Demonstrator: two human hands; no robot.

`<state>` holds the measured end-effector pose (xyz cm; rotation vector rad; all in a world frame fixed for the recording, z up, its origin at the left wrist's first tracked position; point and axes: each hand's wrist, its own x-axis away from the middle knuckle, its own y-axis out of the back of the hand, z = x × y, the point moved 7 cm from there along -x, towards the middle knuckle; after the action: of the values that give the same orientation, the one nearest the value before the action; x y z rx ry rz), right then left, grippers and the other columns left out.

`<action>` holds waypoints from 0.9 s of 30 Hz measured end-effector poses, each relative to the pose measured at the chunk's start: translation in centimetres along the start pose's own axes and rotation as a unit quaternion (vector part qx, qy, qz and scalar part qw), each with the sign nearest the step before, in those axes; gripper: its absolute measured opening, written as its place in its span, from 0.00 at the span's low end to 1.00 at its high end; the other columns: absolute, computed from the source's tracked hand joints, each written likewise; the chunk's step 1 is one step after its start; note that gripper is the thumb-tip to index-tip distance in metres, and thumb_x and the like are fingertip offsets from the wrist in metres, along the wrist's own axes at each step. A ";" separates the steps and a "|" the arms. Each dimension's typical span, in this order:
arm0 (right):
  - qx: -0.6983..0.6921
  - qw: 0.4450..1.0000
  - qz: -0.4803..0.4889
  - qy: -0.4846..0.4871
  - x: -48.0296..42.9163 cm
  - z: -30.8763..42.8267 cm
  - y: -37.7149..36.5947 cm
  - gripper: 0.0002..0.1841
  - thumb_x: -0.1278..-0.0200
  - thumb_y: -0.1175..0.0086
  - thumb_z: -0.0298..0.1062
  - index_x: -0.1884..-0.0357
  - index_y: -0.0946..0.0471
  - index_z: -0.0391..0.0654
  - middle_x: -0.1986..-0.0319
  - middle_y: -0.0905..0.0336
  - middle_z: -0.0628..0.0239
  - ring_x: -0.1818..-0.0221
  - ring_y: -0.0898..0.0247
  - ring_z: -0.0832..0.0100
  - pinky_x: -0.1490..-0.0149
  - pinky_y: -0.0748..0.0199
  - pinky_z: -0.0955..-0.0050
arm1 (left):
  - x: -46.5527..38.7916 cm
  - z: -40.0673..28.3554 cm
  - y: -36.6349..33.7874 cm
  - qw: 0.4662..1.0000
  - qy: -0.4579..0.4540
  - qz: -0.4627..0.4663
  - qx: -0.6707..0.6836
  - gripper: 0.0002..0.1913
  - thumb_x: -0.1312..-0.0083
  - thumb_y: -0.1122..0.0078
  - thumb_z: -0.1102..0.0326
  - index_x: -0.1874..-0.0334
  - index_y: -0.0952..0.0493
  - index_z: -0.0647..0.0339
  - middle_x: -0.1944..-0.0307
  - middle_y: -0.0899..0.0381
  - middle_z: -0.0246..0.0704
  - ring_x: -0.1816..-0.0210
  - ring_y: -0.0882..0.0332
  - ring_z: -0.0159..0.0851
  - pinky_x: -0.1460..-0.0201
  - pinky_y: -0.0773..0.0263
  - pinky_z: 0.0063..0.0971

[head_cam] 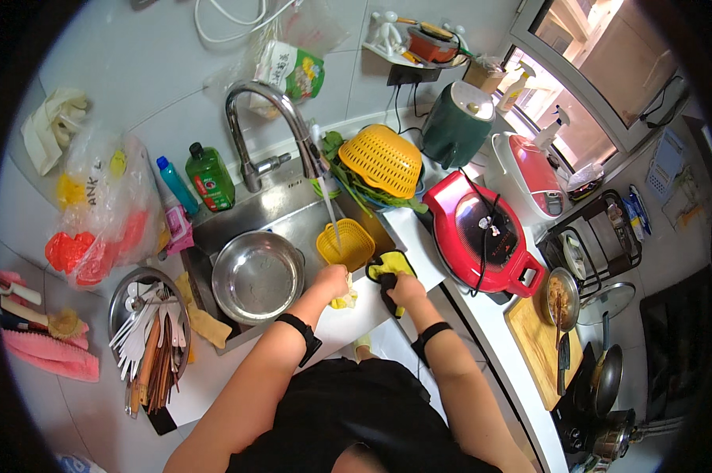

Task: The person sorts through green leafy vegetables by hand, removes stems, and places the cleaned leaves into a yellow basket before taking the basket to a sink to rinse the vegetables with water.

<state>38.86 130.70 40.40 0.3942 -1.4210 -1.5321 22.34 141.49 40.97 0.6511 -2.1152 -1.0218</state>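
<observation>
My left hand is closed around a crumpled yellow-and-white piece, probably a cloth, at the sink's front edge. My right hand grips a yellow cloth with black edging over the counter, right of the sink. From the chrome gooseneck faucet, water runs into a small yellow plastic basket in the stainless steel sink. Left of the basket, a round steel basin holds a little water. My fingers hide parts of both pieces.
Leafy greens lie under a yellow colander behind the sink. A red electric griddle stands on the right. Utensils fill an oval steel tray on the left. Dish soap stands behind. A knife rests on the cutting board.
</observation>
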 end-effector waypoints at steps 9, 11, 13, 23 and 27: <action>-0.206 0.945 -0.164 -0.193 -3.9 -5.9 2.6 0.13 0.44 0.56 0.30 0.57 0.31 0.37 0.58 0.24 0.45 0.55 0.27 0.48 0.51 0.30 0.58 | -6.3 -6.0 0.8 0.982 -0.039 -0.058 0.176 0.21 0.57 0.32 0.60 0.60 0.23 0.59 0.63 0.21 0.41 0.61 0.22 0.45 0.57 0.29 0.32; -0.175 0.961 -0.136 -0.168 -5.1 -7.1 2.6 0.15 0.44 0.56 0.31 0.55 0.32 0.35 0.57 0.25 0.44 0.55 0.27 0.48 0.50 0.30 0.60 | -8.6 -9.0 1.2 0.953 -0.060 -0.098 0.280 0.25 0.55 0.32 0.60 0.54 0.26 0.62 0.61 0.22 0.43 0.59 0.23 0.46 0.54 0.29 0.32; -0.147 0.982 -0.070 -0.096 -4.9 -4.5 3.6 0.16 0.47 0.54 0.35 0.61 0.24 0.33 0.62 0.23 0.44 0.56 0.26 0.50 0.49 0.29 0.61 | -10.6 -9.9 1.9 0.929 -0.112 -0.172 0.308 0.34 0.50 0.32 0.57 0.44 0.33 0.68 0.53 0.24 0.46 0.51 0.25 0.41 0.49 0.31 0.28; -0.177 0.909 -0.344 0.155 -2.9 4.9 18.5 0.07 0.49 0.45 0.35 0.70 0.21 0.45 0.73 0.23 0.60 0.70 0.25 0.58 0.65 0.27 0.63 | -11.3 -4.2 3.4 0.901 0.024 -0.308 0.305 0.10 0.44 0.45 0.65 0.66 0.22 0.65 0.76 0.21 0.37 0.75 0.23 0.35 0.69 0.28 0.29; -0.098 0.880 -0.414 0.212 -6.0 6.8 19.4 0.05 0.51 0.44 0.34 0.74 0.22 0.46 0.75 0.23 0.63 0.69 0.26 0.59 0.65 0.28 0.64 | -9.2 0.8 5.9 0.805 0.140 -0.309 0.487 0.12 0.39 0.50 0.63 0.63 0.23 0.64 0.72 0.20 0.39 0.72 0.22 0.37 0.70 0.29 0.27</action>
<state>44.61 142.43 57.33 1.2436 -0.7458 -2.0590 26.81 151.48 42.05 1.9459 -2.0743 0.0254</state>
